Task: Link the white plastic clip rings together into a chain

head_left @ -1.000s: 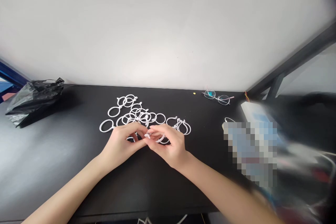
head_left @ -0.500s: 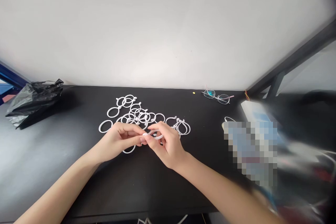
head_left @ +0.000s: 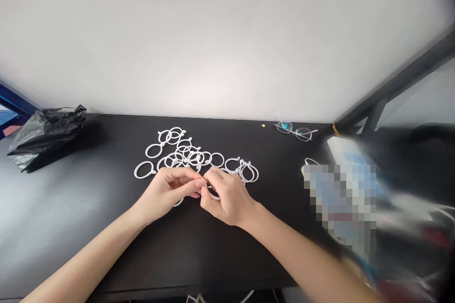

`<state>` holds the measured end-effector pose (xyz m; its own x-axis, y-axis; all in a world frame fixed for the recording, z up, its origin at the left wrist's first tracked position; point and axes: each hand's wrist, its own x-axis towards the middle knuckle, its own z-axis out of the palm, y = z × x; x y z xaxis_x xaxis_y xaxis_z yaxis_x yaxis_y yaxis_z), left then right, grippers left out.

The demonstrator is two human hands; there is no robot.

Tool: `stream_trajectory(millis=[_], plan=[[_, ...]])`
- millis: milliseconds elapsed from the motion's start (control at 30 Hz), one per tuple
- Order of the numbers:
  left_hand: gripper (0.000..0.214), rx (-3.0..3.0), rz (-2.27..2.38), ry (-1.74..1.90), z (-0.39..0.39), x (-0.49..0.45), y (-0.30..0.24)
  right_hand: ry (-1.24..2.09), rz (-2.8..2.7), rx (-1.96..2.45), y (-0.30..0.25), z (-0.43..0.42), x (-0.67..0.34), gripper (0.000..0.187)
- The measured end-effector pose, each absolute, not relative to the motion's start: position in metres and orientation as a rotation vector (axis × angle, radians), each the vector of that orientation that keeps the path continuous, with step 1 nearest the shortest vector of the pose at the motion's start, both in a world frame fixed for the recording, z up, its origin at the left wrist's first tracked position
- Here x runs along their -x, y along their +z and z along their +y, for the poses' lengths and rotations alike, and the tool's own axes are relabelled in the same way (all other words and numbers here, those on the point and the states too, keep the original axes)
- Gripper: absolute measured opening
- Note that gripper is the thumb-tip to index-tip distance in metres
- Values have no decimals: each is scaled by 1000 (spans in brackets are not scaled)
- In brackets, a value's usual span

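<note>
Both hands work close together just above the near-middle of the black desk (head_left: 106, 227). The right hand (head_left: 225, 201) pinches a white plastic ring (head_left: 213, 195) narrowly between thumb and fingertips, and only a short arc of the ring shows below them. The left hand (head_left: 167, 194) curls in beside it, its fingers narrow and reaching the same spot; whether they grip the ring or merely touch it is hidden. A thin, springy ring like this seems best held by the fingertips close to the point being worked, with the wrists low and steady (a looser hold could let it twist or flick away). The ring's tab and any join are covered by the fingers, so its exact shape here cannot be read. Another ring (head_left: 177, 202) peeks out beneath the left hand, mostly hidden. A loose heap of overlapping rings (head_left: 185, 156) lies just beyond the hands, toward the far edge, and is hard to count where they cross. A black plastic bag (head_left: 46, 137) sits at the far left, eyeglasses (head_left: 294, 130) lie by the far edge, and a pixelated patch (head_left: 339, 199) hides whatever lies at the right end.
</note>
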<state>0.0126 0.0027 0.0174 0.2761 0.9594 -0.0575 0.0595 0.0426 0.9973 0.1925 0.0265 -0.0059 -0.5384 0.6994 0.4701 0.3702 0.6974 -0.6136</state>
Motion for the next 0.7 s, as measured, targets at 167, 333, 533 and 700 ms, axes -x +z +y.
stream_trajectory(millis=[167, 333, 533, 700], plan=[[12, -1360, 1144, 1045, 3, -10, 18, 945, -1930, 935, -3, 26, -191, 21], [10, -1409, 1175, 1132, 3, -9, 19, 1391, -1668, 950, 2, 26, -191, 38], [10, -1472, 1155, 1223, 4, -11, 14, 1354, -1774, 872, 4, 28, -196, 35], [11, -1571, 1143, 1228, 3, -10, 10, 1155, -1941, 812, 4, 28, -198, 26]])
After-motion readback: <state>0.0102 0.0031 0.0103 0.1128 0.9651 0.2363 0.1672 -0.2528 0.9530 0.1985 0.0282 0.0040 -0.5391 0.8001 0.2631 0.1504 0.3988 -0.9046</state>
